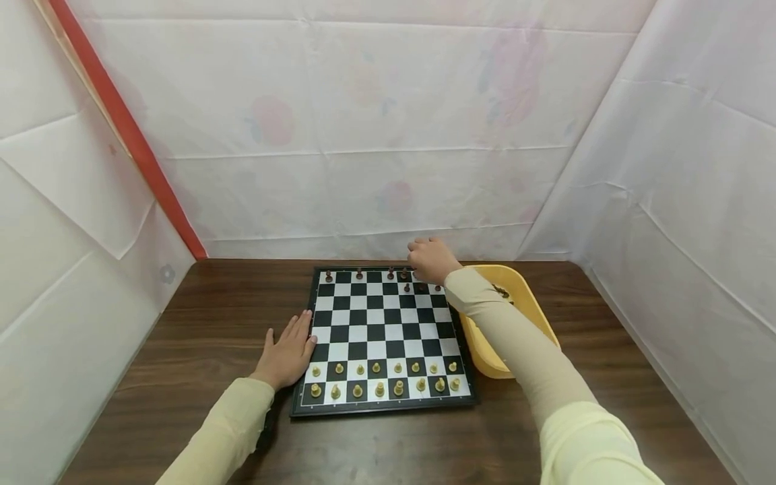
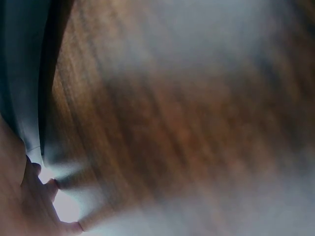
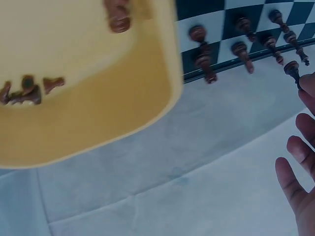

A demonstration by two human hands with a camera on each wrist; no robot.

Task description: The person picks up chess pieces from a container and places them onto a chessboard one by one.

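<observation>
A black-and-white chessboard [image 1: 376, 330] lies on a dark wooden table [image 1: 212, 310]. Light pieces [image 1: 376, 387] fill its two near rows, and a few dark pieces [image 1: 359, 273] stand along the far rows. My left hand [image 1: 289, 350] rests flat on the table, fingertips touching the board's left edge. My right hand [image 1: 429, 259] hovers over the far right corner. In the right wrist view its fingers [image 3: 295, 147] show at the right edge, and a dark piece [image 3: 294, 70] hangs at the topmost fingertip, just off the board [image 3: 216, 14].
A yellow tub [image 1: 533, 303] stands against the board's right side under my right forearm, with several dark pieces [image 3: 24, 91] in it. White sheeting walls the table on three sides. The left wrist view is a blur of wood [image 2: 172, 123].
</observation>
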